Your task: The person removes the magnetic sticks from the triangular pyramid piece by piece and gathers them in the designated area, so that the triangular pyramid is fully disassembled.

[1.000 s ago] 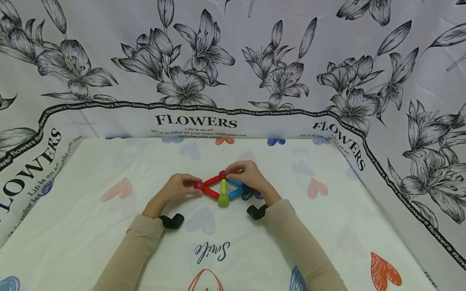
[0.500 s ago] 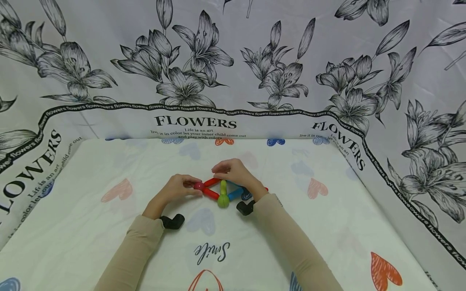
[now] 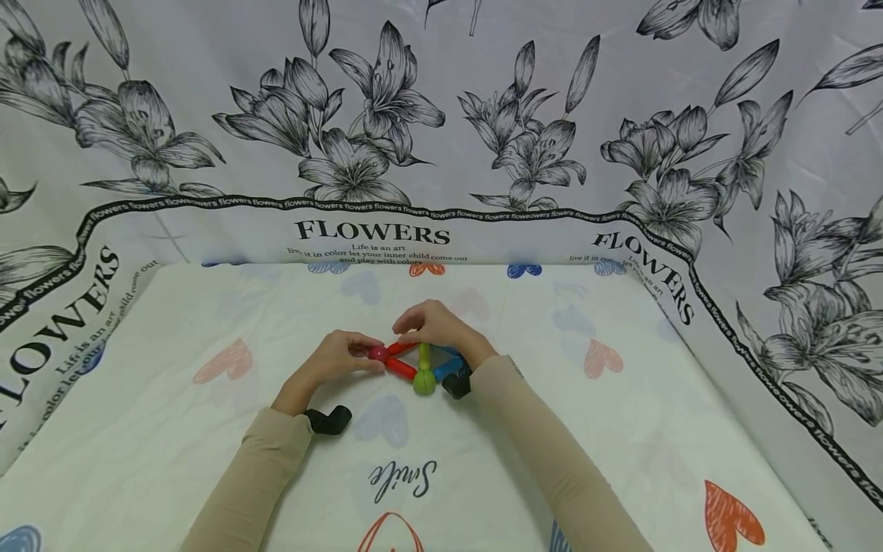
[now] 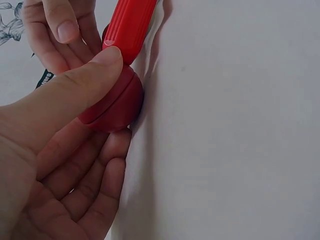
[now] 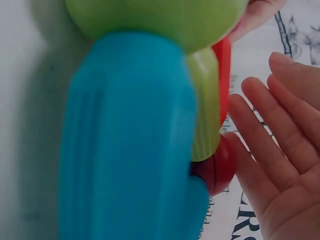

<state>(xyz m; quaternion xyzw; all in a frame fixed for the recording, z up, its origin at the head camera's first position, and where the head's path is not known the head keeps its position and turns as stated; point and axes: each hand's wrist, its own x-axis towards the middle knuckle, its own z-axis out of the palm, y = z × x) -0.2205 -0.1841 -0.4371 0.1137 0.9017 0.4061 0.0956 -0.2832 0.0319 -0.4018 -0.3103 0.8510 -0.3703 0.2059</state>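
Note:
A flat frame of magnetic sticks and balls lies on the table. My left hand (image 3: 334, 354) pinches its left dark red ball (image 4: 117, 100) between thumb and fingers; a red stick (image 4: 131, 27) runs from that ball. Beyond the frame, my right hand (image 3: 441, 326) has its fingers nearly straight, close to another red ball (image 5: 223, 165); a fingertip seems to touch that ball. Toward the front sits the green ball (image 3: 424, 382), joined to a yellow-green stick (image 3: 424, 356), a red stick (image 3: 400, 368) and a blue stick (image 5: 130, 140). My right hand and wrist hide the frame's far right side.
A white cloth with printed hearts (image 3: 224, 362) covers the table. Behind it hangs a flower-printed cloth (image 3: 359, 161). Black wrist cameras sit under the left wrist (image 3: 329, 419) and right wrist (image 3: 457, 383).
My right hand has let go of the far red ball and moved left along the frame's far side, its fingers now straighter. My left hand keeps its pinch in the same place.

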